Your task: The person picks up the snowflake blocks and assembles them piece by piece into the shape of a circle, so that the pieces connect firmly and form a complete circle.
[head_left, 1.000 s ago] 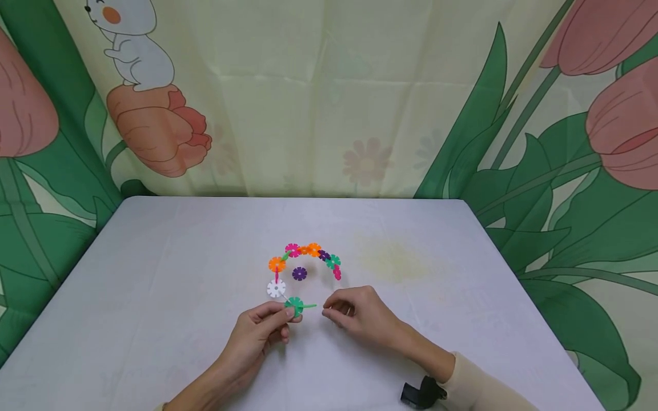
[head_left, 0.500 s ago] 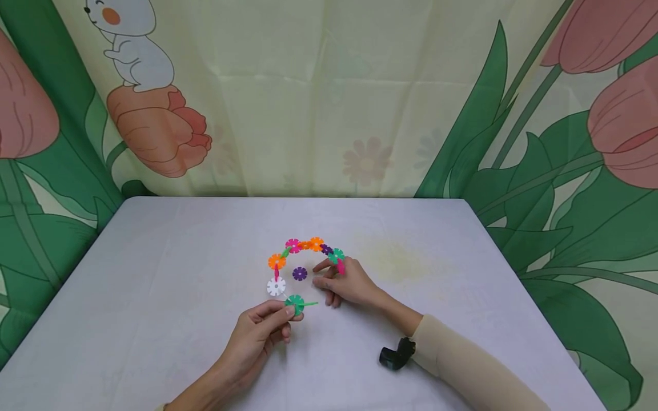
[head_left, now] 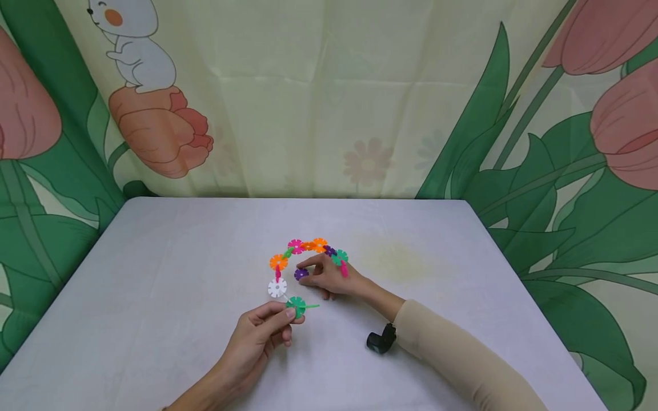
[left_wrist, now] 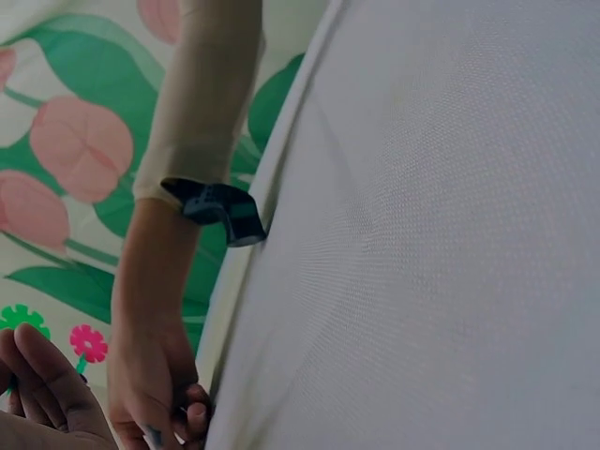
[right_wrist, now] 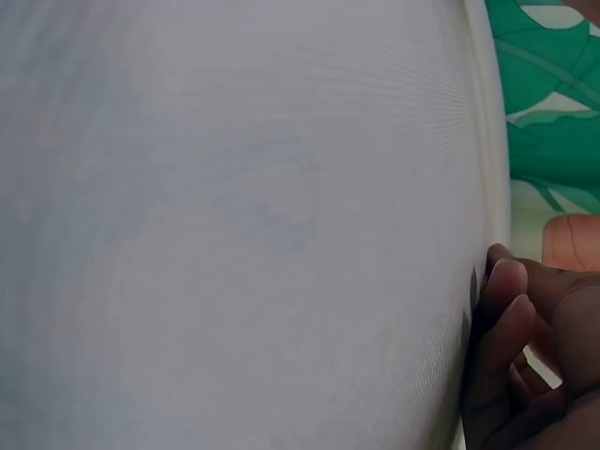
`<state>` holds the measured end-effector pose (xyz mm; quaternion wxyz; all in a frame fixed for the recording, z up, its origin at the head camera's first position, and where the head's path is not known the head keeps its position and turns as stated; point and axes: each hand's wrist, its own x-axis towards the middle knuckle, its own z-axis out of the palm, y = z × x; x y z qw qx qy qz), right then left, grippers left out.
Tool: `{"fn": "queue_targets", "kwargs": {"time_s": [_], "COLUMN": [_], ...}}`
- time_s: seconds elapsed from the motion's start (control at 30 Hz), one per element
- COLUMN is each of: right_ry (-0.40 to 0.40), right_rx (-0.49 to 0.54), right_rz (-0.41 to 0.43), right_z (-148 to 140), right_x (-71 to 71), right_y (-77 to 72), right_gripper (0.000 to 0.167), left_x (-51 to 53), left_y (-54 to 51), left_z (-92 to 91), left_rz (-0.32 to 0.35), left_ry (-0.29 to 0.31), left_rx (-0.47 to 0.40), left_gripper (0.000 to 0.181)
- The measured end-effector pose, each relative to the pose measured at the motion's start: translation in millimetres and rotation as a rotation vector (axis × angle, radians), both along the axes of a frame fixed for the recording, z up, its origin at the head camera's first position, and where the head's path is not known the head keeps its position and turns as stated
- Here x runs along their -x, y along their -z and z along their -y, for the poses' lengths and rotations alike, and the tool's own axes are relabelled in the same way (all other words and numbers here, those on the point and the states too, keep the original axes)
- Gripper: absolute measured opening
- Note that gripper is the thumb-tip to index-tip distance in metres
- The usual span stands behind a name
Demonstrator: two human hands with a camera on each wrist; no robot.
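Note:
A chain of interlocking snowflake discs (head_left: 279, 262) curves in an arch over the table in the head view, in orange, pink, green, purple and white. At its lower left end my left hand (head_left: 262, 334) pinches a green snowflake disc (head_left: 296, 306) between thumb and fingers; a light green disc (head_left: 312, 306) seen edge-on sticks out to the right. Inside the arch, my right hand (head_left: 334, 278) has thumb and index finger at opposite edges of a loose purple snowflake disc (head_left: 301, 274). The chain's pink end disc (head_left: 344, 269) hangs in front of that hand's back.
A white-covered table (head_left: 205, 240) lies under both hands. Behind it hangs a curtain (head_left: 319, 103) printed with tulips and a white animal. A black wrist camera (head_left: 381, 339) is strapped at the right sleeve's cuff (head_left: 411, 314).
My right hand has moved left and away from me, from beside the green end into the arch, to the purple disc. My left hand has kept its hold, nearly still.

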<state>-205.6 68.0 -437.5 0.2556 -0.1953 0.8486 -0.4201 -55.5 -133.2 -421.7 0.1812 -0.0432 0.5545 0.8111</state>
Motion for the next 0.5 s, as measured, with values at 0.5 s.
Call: {"fn": "queue_targets", "kwargs": {"time_s": [0.5], "right_ry": [0.117], "right_rx": [0.132], "right_rz": [0.057], "right_z": [-9.9], "right_x": [1.7], "right_y": [-1.5], "right_gripper": [0.020], "left_x": [0.4], "left_y": [-1.1], "left_z": [-2.0], "left_rz": [0.002], "left_ry": [-0.026], "left_rx": [0.000], "left_gripper": [0.006]}}
